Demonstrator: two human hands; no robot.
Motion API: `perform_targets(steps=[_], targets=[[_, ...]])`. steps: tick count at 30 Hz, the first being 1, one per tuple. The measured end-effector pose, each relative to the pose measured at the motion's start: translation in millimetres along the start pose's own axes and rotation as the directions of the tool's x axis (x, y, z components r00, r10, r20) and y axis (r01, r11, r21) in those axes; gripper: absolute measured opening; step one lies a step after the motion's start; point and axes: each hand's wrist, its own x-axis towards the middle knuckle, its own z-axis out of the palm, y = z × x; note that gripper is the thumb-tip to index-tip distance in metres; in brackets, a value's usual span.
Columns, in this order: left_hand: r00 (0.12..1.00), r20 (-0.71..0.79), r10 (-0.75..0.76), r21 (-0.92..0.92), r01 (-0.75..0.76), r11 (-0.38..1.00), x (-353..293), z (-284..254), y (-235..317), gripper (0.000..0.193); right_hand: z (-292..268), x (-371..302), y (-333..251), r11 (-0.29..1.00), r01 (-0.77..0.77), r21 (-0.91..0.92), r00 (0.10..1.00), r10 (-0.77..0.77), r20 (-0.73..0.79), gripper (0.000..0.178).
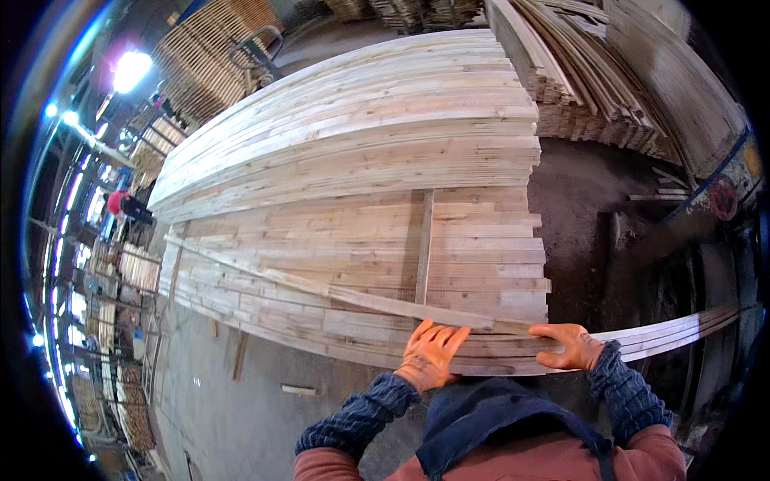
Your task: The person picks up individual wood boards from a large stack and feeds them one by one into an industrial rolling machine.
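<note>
My left hand (431,357), in an orange glove, lies with fingers spread over the near edge of a large stack of pale boards (473,232). My right hand (571,346), gloved alike, is at several long narrow boards (658,337) that run along the near edge and stick out to the right. Its thumb and fingers are apart in a C shape across these boards, not closed round them. A loose thin strip (297,280) lies slantwise on the stack, its right end close to both hands. A short crosspiece (424,248) rests on the boards beyond my left hand.
Another pile of boards (585,104) stands at the far right beside dark machinery (682,264). Wood scraps (300,390) lie on the grey floor (208,409) at the left. A person in red (118,202) is at the far left. Slatted wood stacks (208,56) stand behind.
</note>
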Motion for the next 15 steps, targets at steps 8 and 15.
perform_targets(steps=[8,15], targets=[[0.97,0.175,0.166,-0.304,-0.107,0.947,27.9,1.1,-43.8,0.069,32.3,98.4,8.8,0.892,-0.169,0.419,0.982,0.189,-0.005,0.045],[0.991,0.101,-0.083,-0.454,0.12,0.883,44.7,-11.6,-104.2,0.055,5.7,192.5,62.4,0.727,-0.087,0.681,0.904,0.345,-0.252,0.047]])
